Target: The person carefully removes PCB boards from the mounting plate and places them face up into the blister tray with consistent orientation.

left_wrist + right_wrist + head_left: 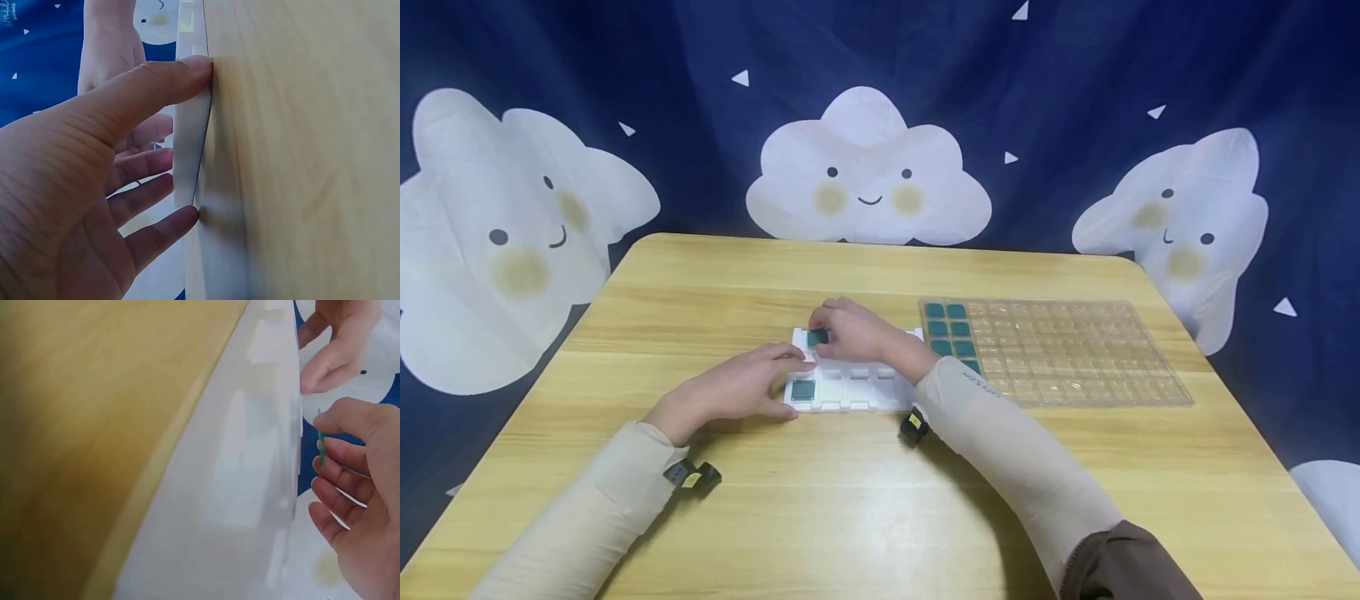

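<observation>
A white tray [857, 392] with shallow recesses lies flat on the table. My right hand [855, 330] is over its far left part, pinching a small green circuit board [817, 337] between thumb and fingers. In the right wrist view that circuit board [322, 449] shows edge-on, thin and upright. My left hand [741, 385] rests at the tray's left end, fingers fairly straight and spread. Its thumb touches the near edge, as the left wrist view shows. Another green circuit board [803, 389] sits in the tray's near left recess. My right hand and forearm hide part of the tray.
To the right lies a clear plastic compartment tray [1075, 354], with several green square pieces [938, 328] in its left columns. My right forearm covers its near left corner. The wooden table [880, 517] ends at a dark blue curtain [700, 50] with cloud prints.
</observation>
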### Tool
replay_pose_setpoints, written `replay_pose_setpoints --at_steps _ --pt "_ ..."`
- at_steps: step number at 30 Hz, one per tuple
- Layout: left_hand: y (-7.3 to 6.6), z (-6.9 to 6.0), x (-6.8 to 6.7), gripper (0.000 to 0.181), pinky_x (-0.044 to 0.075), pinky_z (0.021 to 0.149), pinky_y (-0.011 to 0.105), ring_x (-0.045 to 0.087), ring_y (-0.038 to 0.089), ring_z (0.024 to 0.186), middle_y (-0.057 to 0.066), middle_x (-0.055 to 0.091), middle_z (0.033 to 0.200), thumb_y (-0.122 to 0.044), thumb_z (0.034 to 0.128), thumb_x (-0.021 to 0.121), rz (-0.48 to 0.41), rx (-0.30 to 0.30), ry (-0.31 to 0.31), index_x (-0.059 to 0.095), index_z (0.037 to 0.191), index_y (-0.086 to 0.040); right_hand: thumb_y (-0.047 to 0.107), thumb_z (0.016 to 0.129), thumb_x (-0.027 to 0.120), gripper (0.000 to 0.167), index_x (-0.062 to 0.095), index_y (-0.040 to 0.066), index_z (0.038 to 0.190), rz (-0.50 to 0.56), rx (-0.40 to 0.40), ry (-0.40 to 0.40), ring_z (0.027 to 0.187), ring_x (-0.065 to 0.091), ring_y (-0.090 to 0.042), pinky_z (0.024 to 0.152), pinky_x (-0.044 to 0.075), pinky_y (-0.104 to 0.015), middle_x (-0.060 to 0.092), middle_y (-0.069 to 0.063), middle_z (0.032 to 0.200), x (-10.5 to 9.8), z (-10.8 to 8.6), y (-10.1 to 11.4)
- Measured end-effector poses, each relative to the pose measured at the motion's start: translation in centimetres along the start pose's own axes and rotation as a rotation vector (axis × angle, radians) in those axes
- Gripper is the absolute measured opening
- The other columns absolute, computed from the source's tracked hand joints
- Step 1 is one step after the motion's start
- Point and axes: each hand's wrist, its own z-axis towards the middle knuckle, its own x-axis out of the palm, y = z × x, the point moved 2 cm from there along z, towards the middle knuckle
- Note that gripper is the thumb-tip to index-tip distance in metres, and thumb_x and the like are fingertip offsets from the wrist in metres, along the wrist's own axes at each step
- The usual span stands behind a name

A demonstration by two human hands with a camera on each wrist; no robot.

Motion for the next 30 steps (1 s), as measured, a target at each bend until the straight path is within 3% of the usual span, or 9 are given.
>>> replay_pose_setpoints --at_steps 11,30 --pt "-0.1 0.0 -0.1 0.074 0.036 0.109 0.051 0.044 0.034 0.13 0.016 0.046 0.142 -0.04 0.0796 0.08 -0.015 -0.036 0.022 0.053 0.142 -0.009 0.031 0.09 0.069 0.04 0.063 0.01 0.124 -0.021 0.004 0.034 0.11 0.055 -0.017 0.101 0.043 -0.03 0.061 0.0 0.116 -0.9 -1.5 0.0" --pt "-0.2 0.1 -0.1 0.075 0.034 0.11 0.052 0.042 0.035 0.132 0.016 0.045 0.144 -0.037 0.0793 0.081 -0.03 -0.064 0.039 0.052 0.143 -0.009 0.03 0.089 0.068 0.037 0.065 0.011 0.12 0.005 0.036 -0.034 0.104 0.055 -0.015 0.094 0.046 -0.03 0.062 0.001 0.109 -1.9 -4.5 -1.2"
